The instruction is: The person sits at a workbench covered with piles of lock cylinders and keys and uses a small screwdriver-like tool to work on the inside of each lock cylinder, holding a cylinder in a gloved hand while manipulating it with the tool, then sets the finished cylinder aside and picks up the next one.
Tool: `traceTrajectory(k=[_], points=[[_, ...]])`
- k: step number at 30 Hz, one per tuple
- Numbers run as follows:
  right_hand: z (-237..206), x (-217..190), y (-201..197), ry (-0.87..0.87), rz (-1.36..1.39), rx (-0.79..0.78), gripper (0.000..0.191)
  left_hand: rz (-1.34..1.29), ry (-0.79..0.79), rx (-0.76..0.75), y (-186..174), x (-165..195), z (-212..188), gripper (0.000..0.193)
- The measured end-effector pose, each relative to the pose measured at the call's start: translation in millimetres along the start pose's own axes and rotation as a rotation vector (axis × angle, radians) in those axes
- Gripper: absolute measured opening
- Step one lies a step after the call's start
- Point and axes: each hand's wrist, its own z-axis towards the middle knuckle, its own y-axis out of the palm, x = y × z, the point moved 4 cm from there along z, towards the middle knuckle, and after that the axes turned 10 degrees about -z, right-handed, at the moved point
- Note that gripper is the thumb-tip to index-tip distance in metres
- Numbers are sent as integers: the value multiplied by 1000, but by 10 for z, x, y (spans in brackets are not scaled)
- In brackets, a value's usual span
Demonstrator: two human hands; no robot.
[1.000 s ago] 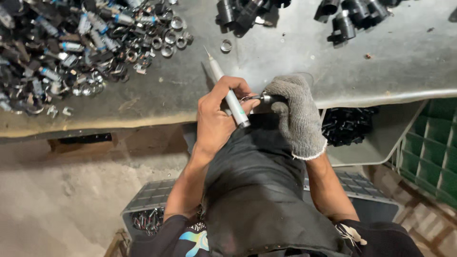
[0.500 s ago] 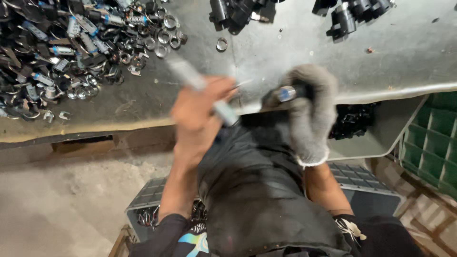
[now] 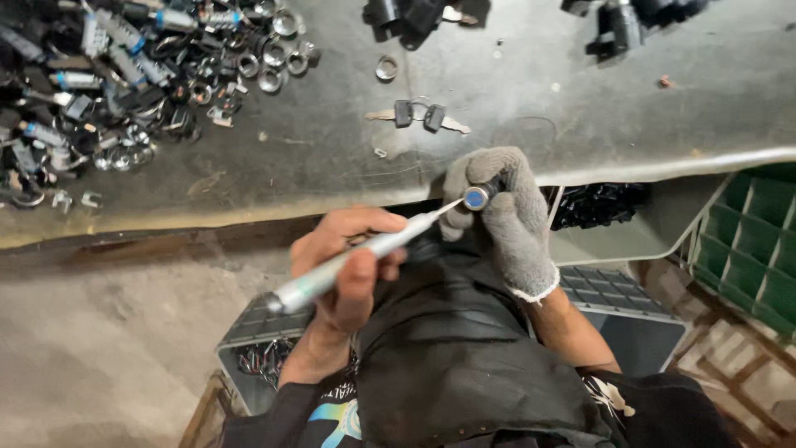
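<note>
Blue-faced metal lock cylinder (image 3: pixel 476 197) sits at frame centre, pinched in the gloved right hand (image 3: pixel 506 217). The bare left hand (image 3: pixel 352 267) clenches a silvery tool (image 3: pixel 365 255), its tip at the cylinder's face. A slip could jab the glove. Keys (image 3: pixel 419 116) lie above on the table (image 3: pixel 332 158); the cylinder's body is hidden.

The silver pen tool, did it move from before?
Yes. The silver pen tool in the left hand pointed up over the table edge earlier; now it lies slanted below that edge, tip at the small cylinder in the gloved right hand.
</note>
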Motion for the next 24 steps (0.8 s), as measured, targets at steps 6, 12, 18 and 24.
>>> traceTrajectory(k=[6,12,18,24], points=[[4,129,-105,-24,-95,90,38,-48,113,-251,99,-38,-27,33],[11,224,-154,14,64,150,32,-63,-13,-156,43,-215,-82,27],[56,239,-140,6,70,115,30,-120,-3,-178,60,-406,-91,23],[72,256,-137,12,34,69,32,-250,-82,-97,6,-524,-112,27]])
